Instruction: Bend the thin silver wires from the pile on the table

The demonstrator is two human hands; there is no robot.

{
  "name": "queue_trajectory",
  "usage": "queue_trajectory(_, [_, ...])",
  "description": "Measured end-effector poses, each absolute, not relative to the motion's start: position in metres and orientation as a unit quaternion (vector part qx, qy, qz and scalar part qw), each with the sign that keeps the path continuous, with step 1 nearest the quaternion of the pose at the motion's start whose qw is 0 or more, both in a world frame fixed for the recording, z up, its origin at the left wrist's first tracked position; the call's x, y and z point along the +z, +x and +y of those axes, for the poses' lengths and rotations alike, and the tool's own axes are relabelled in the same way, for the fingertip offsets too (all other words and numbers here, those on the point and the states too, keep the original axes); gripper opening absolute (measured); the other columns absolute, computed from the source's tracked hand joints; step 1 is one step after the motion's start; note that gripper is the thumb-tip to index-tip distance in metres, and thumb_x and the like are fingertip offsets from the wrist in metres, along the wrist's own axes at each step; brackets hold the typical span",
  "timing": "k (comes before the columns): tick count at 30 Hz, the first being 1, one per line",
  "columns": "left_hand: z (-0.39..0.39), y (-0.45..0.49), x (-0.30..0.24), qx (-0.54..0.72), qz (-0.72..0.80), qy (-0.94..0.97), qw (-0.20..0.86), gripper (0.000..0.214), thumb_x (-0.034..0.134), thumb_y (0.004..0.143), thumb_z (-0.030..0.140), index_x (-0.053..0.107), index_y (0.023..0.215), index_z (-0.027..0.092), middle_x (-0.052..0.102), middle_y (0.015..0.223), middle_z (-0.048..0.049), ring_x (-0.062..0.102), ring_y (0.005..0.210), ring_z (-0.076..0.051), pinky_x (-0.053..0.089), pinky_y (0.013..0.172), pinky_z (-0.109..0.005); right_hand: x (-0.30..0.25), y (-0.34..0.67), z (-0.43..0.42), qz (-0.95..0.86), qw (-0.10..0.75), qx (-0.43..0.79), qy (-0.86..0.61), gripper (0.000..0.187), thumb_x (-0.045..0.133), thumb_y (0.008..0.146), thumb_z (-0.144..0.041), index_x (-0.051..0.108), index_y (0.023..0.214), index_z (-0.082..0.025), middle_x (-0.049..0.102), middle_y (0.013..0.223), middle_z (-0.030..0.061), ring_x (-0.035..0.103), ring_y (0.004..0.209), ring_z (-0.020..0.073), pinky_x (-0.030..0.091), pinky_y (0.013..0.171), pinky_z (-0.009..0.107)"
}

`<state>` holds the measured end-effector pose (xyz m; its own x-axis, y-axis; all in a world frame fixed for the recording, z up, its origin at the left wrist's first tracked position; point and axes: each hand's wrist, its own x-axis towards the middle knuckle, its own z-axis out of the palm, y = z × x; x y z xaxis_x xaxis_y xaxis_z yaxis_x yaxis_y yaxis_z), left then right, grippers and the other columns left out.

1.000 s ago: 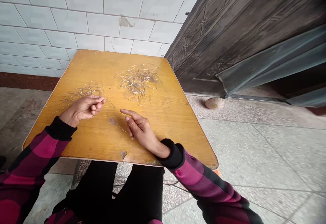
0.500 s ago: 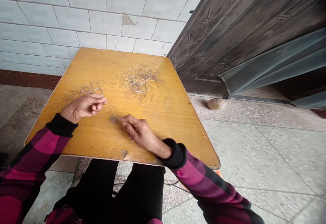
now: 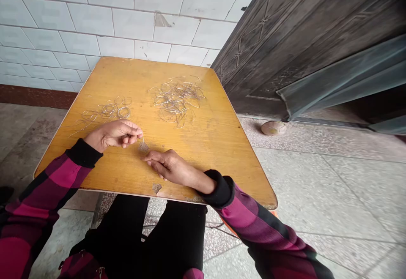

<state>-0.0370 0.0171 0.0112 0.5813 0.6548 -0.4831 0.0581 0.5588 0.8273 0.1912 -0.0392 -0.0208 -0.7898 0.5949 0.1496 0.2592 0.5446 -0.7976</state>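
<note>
My left hand (image 3: 112, 135): thumb and forefinger are pinched shut on a thin wire (image 3: 141, 140), which stands just below the fingertips. My right hand (image 3: 171, 167): fingers loosely curled, slightly apart, resting on the yellow wooden tabletop (image 3: 206, 152); they hold nothing I can see, and their tips lie just beside a worn patch (image 3: 143, 146).

Counts: two hands; two heaps of wire. The far heap, a tangle of bent wire (image 3: 176, 101), lies beyond and between my hands. The left heap, wire rings (image 3: 109, 110), lies just past my left fingers; its rings are too interlaced to count.

Edges: my left wrist is near the table's left edge, my right forearm crosses the near edge, and a broad stretch of tabletop lies right of my right hand.
</note>
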Motion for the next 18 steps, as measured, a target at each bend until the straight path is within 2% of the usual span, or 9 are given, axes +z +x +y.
queue_trajectory(9, [0.0188, -0.0284, 0.0075, 0.158, 0.404, 0.46, 0.775, 0.022, 0.07, 0.081, 0.023, 0.065, 0.063, 0.011, 0.05, 0.044, 0.0005, 0.034, 0.03, -0.004, 0.037, 0.029, -0.013, -0.0235, 0.1885, -0.0395, -0.852, 0.195, 0.424, -0.238, 0.022, 0.041, 0.095, -0.019, 0.062, 0.099, -0.017, 0.051, 0.063, -0.004, 0.046, 0.056, 0.0079, 0.039, 0.056, 0.022])
queue_trajectory(18, [0.0195, -0.0295, 0.0051, 0.142, 0.38, 0.474, 0.781, 0.022, 0.07, 0.081, 0.026, 0.065, 0.065, 0.011, 0.045, 0.042, 0.0032, 0.025, 0.028, -0.003, 0.037, 0.029, -0.013, -0.0234, 0.1903, -0.0387, -0.853, 0.191, 0.425, -0.236, 0.024, 0.042, 0.094, -0.018, 0.065, 0.1, -0.018, 0.056, 0.069, -0.0018, 0.048, 0.059, 0.0087, 0.04, 0.058, 0.024])
